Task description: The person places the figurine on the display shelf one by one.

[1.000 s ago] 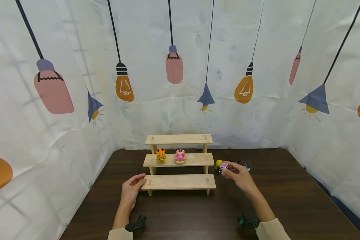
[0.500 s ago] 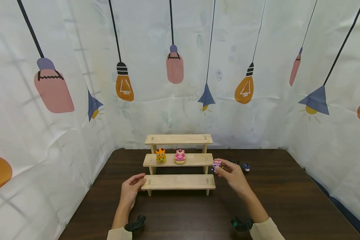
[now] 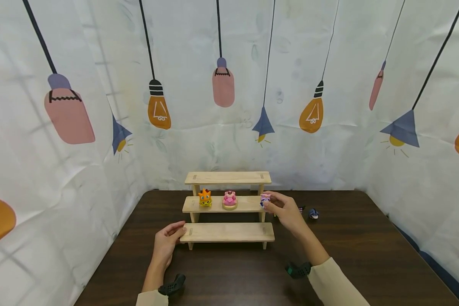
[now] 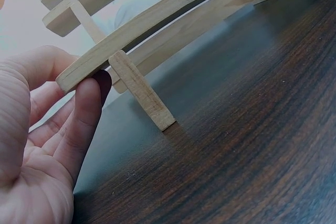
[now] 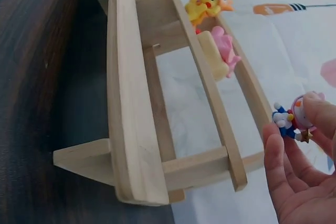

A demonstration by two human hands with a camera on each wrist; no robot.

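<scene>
A three-tier wooden display stand stands on the dark table. My left hand pinches the left end of its lowest step; in the left wrist view the thumb lies on one side of the board. My right hand pinches a small pink, white and blue toy figurine at the right end of the middle step. Whether the figurine touches the step I cannot tell. On that same step stand an orange and yellow figurine at the left and a pink figurine in the middle.
Right of the stand a dark blue figurine lies on the table; another small thing is partly hidden behind my right hand. A white curtain printed with lamps hangs behind the table.
My right hand has moved left and up with the pink, white and blue figurine, from beside the stand to the middle step's right end. My left hand has stayed in place.
</scene>
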